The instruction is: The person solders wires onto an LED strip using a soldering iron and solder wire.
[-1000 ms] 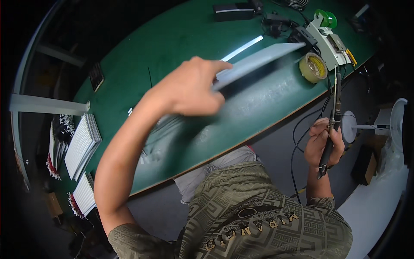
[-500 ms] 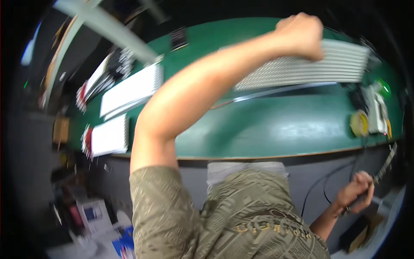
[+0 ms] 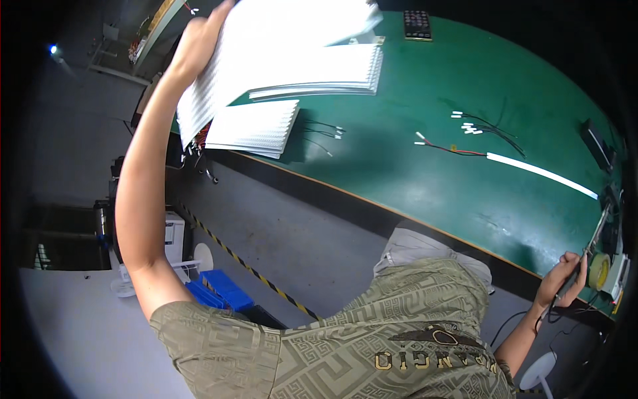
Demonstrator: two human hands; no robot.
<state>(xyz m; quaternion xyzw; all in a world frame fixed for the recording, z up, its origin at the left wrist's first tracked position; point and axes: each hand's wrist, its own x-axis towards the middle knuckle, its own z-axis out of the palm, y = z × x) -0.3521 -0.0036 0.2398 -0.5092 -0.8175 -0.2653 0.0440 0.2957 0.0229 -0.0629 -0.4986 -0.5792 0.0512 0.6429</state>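
— Position of items relative to the workbench (image 3: 412, 179)?

— At its far left, two stacks of ribbed panels (image 3: 256, 126) lie on it, one behind the other. Loose wire leads (image 3: 322, 133) lie just right of the nearer stack. A keypad device (image 3: 417, 24) sits at the far edge.

— And rightward?

— A strip light (image 3: 541, 171) lies on the bench toward the right; a tape roll (image 3: 600, 271) sits at the right end.

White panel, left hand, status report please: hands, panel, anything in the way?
Left hand gripping white panel, raised over the stacks. Right hand holding a dark tool at table edge. Nothing blocking.
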